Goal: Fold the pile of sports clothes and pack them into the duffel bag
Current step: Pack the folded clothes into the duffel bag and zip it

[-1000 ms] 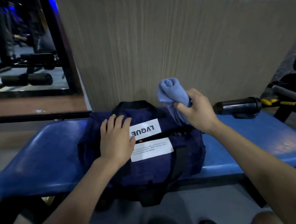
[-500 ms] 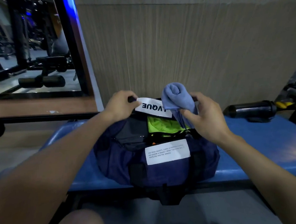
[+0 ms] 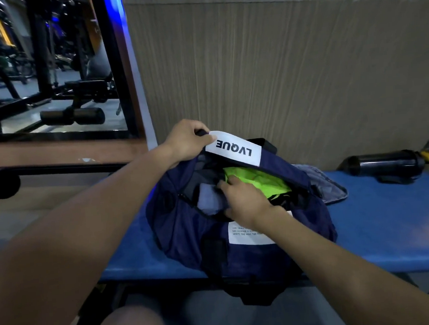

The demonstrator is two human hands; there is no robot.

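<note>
Duffel bag (image 3: 241,239), navy, sits on the blue bench (image 3: 380,227) at frame centre, its top flap (image 3: 234,149) with the white LVQUE label lifted toward 12 o'clock. Left hand (image 3: 186,141) pinches that flap's far edge at 11 o'clock of the bag, fingers curled over it. Right hand (image 3: 245,202) reaches into the opening, fingers bent against a pale blue cloth (image 3: 208,200) at the 9 o'clock side; whether it grips the cloth cannot be told. Neon green garment (image 3: 258,181) lies inside at 1 o'clock. Grey fabric (image 3: 324,184) lies on the bench at 3 o'clock. Black bottle (image 3: 384,167) lies farther out at 2 o'clock.
</note>
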